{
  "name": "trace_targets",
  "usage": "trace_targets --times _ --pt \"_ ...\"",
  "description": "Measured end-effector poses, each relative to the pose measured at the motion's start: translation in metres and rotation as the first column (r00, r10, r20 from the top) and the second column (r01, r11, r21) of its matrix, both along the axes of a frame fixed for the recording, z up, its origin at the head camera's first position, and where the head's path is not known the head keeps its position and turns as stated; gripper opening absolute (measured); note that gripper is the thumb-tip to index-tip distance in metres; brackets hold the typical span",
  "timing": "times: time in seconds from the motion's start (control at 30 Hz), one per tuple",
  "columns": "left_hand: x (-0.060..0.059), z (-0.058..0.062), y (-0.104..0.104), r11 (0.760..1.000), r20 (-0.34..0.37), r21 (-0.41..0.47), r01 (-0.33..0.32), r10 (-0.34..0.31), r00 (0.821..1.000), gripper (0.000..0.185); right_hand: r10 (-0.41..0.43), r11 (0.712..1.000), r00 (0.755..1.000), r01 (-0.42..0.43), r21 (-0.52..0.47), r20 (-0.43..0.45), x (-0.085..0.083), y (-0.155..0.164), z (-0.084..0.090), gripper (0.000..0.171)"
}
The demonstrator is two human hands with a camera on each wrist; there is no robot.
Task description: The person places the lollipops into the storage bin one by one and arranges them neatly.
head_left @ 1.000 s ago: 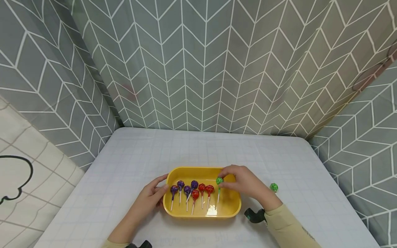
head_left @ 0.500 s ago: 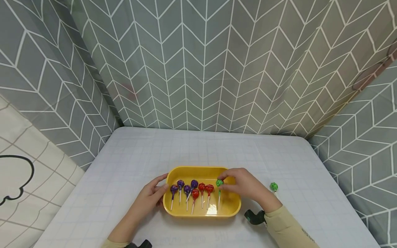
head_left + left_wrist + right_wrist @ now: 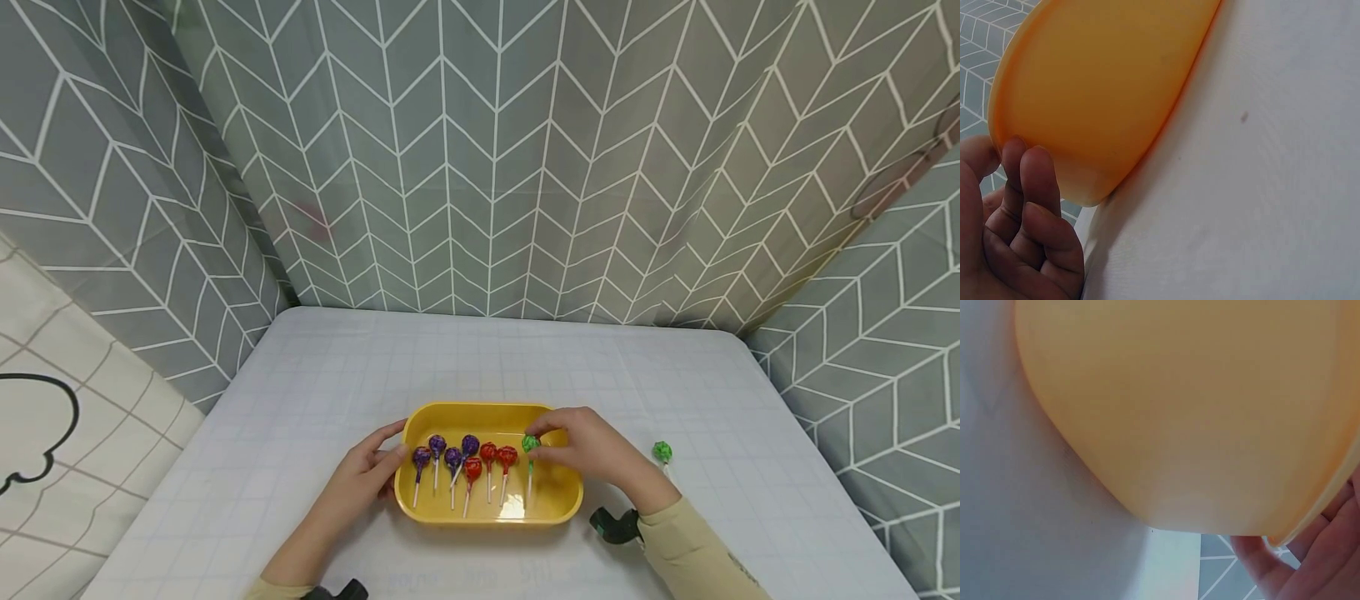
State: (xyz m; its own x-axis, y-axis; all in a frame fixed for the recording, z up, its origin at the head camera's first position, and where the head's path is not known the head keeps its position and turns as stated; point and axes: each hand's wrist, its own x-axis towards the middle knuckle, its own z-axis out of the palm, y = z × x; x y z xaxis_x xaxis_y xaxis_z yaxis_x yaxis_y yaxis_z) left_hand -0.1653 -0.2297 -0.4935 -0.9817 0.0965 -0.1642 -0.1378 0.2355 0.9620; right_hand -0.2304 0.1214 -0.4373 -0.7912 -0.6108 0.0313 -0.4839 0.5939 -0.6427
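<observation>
A yellow tray (image 3: 558, 500) sits on the white table near me. In it lie several purple lollipops (image 3: 452, 457) and three red lollipops (image 3: 489, 453) in a row, sticks pointing toward me. My right hand (image 3: 542, 446) pinches the head of a green lollipop (image 3: 531, 443) at the row's right end, inside the tray. My left hand (image 3: 395, 454) grips the tray's left rim. The left wrist view shows that hand's curled fingers (image 3: 1029, 206) against the tray's outer wall (image 3: 1104, 94). The tray wall (image 3: 1197, 412) fills the right wrist view, with fingers (image 3: 1310, 562) behind it.
A second green lollipop (image 3: 662, 452) lies on the table (image 3: 525, 358) to the right of the tray. Grey chevron curtains (image 3: 480, 158) close in the back and both sides. A black wrist mount (image 3: 615, 523) sits by my right sleeve.
My right hand has brought the green lollipop slightly lower and nearer within the tray. The left hand and the tray have not moved.
</observation>
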Motion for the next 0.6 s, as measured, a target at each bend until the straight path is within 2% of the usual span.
trace_targets --times 0.2,0.47,0.6 --pt "0.000 -0.001 -0.001 1.000 -0.005 0.008 0.012 -0.012 1.000 0.050 0.006 1.000 1.000 -0.006 0.016 -0.016 0.002 -0.002 0.002 0.020" --pt "-0.002 -0.002 -0.001 1.000 -0.004 -0.007 0.007 -0.007 1.000 0.050 -0.100 0.993 0.990 0.106 0.059 -0.100 0.003 -0.004 0.016 0.024" --pt "-0.002 -0.003 -0.001 1.000 0.004 -0.006 0.005 -0.005 1.000 0.049 -0.079 0.996 0.993 0.081 0.024 -0.083 0.004 -0.005 0.018 0.025"
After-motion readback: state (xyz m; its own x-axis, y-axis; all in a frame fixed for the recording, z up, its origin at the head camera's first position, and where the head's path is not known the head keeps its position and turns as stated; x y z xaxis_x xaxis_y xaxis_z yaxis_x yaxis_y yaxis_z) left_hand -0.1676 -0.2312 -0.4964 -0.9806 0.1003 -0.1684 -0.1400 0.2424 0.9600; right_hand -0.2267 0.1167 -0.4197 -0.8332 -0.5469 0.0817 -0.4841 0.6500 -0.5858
